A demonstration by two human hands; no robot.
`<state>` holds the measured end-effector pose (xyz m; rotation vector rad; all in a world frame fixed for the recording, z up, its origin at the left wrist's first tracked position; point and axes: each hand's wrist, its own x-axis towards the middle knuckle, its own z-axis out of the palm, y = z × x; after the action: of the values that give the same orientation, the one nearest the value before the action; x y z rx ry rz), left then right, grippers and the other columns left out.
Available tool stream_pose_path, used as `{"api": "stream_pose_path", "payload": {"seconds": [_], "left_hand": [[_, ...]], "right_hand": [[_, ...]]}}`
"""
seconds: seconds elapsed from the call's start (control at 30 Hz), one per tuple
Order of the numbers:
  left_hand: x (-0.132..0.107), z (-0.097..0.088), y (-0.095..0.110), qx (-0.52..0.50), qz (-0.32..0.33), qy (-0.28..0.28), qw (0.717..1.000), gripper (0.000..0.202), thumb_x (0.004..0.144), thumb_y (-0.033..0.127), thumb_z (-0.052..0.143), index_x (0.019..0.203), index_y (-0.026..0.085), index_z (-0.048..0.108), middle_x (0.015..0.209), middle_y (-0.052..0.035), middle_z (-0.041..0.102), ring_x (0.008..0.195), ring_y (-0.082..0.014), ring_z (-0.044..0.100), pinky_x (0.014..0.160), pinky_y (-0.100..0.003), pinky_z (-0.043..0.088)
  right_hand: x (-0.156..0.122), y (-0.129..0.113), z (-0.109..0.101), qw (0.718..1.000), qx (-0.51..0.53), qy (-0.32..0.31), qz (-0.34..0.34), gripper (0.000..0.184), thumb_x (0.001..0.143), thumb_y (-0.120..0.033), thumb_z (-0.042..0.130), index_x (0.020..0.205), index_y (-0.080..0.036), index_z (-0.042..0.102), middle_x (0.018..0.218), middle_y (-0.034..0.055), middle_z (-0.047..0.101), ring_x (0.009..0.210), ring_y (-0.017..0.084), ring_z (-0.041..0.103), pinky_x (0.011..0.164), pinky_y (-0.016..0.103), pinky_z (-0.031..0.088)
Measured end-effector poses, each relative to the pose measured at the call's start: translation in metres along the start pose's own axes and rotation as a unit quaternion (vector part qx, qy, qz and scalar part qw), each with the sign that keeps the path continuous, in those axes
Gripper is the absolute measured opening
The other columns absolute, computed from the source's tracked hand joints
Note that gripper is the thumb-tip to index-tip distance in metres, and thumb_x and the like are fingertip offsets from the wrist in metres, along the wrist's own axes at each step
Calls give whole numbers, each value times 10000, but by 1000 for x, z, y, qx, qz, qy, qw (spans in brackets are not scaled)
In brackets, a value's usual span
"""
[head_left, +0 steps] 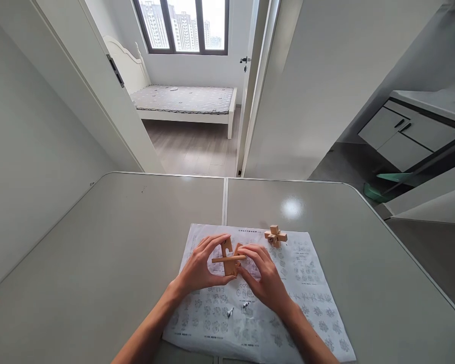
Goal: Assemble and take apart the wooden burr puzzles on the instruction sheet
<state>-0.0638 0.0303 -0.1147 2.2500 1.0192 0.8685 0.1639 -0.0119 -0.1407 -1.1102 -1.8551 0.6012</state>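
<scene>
Flat notched wooden puzzle pieces (229, 266) are held between both hands above a printed paper sheet, with one thin piece lying crosswise through the others. My left hand (199, 263) grips the left side, thumb below and fingers on top. From the right, my right hand (263, 275) pinches the pieces at their right edge. How the pieces lock together is partly hidden by my fingers. An assembled wooden burr puzzle (275, 236) stands near the sheet's top right edge, apart from my hands.
The instruction sheet (318, 303), printed with small diagrams, lies on a grey table (98, 273) with a centre seam. Two small dark-and-white bits (230, 312) rest on the sheet. Beyond the table are a doorway and a bed (185, 98); a cabinet (413, 131) stands at right.
</scene>
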Motion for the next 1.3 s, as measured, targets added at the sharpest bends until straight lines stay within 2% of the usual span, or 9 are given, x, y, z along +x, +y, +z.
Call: {"api": "stream_pose_path", "payload": {"seconds": [0.13, 0.3, 0.6, 0.77, 0.93, 1.03, 1.13, 1.23, 1.3], "left_hand": [[-3, -1, -1, -36, -10, -27, 999, 863, 734, 404, 850, 1486, 292, 440, 1452, -102, 578, 1319, -289, 578, 1126, -450, 486], [-3, -2, -2, -78, -29, -49, 995, 850, 718, 417, 849, 1466, 270, 474, 1433, -113, 593, 1301, -296, 590, 1115, -451, 497], [1, -3, -3, -62, -16, -6, 998, 755, 700, 370, 836, 1390, 260, 552, 1363, -113, 644, 1243, -306, 630, 1089, -470, 504], [-1, -3, -7, -68, -16, -19, 997, 545, 716, 381, 816, 1230, 262, 677, 1334, -113, 644, 1271, -322, 609, 1076, -468, 502], [0, -5, -4, -67, -8, -29, 997, 489, 760, 323, 765, 1238, 273, 673, 1335, -103, 610, 1279, -308, 589, 1063, -442, 507], [1, -5, -2, -66, -14, -50, 996, 541, 765, 373, 791, 1274, 273, 639, 1335, -111, 575, 1191, -276, 619, 1019, -415, 535], [-1, -1, -3, -53, -24, -45, 997, 613, 720, 486, 853, 1246, 257, 636, 1263, -109, 578, 974, -211, 652, 893, -362, 582], [-4, 4, -7, -7, -24, -18, 1000, 247, 945, 400, 658, 1149, 260, 671, 1165, -76, 624, 839, -142, 646, 772, -279, 576], [-5, 6, -9, 33, 7, -7, 999, 212, 1043, 292, 486, 1096, 257, 689, 1088, -58, 670, 840, -131, 665, 761, -252, 561]], "right_hand": [[-1, -2, -1, 997, 74, -1, 19, 177, 1033, -256, 537, 1170, -253, 650, 1101, 95, 718, 1038, 248, 685, 911, 422, 580], [-1, -6, -5, 992, 121, -12, 45, 184, 1044, -309, 526, 1085, -244, 693, 1012, 82, 735, 897, 221, 712, 791, 351, 594], [-2, -12, -7, 985, 165, -27, 49, 183, 1033, -336, 558, 1060, -236, 709, 937, 65, 726, 808, 201, 695, 747, 320, 571], [-2, -17, -7, 982, 178, -18, 52, 179, 1028, -344, 574, 1038, -228, 710, 860, 43, 717, 753, 187, 670, 738, 314, 545], [-3, -19, -3, 979, 194, -16, 64, 181, 1020, -364, 588, 1023, -230, 711, 834, 28, 713, 763, 186, 663, 754, 312, 527], [-4, -17, 0, 972, 208, -9, 106, 238, 1019, -421, 575, 992, -222, 705, 825, 29, 695, 744, 184, 650, 751, 313, 527], [-4, -13, 2, 950, 267, -4, 163, 304, 1006, -494, 569, 1009, -213, 684, 827, 32, 672, 718, 185, 639, 718, 313, 530], [-4, -7, 2, 923, 323, -10, 211, 338, 987, -528, 591, 1019, -204, 679, 767, 22, 637, 718, 191, 616, 711, 309, 509], [-5, -3, 2, 905, 359, -11, 229, 344, 976, -531, 613, 1024, -199, 687, 725, 13, 607, 714, 188, 588, 728, 310, 490]]}}
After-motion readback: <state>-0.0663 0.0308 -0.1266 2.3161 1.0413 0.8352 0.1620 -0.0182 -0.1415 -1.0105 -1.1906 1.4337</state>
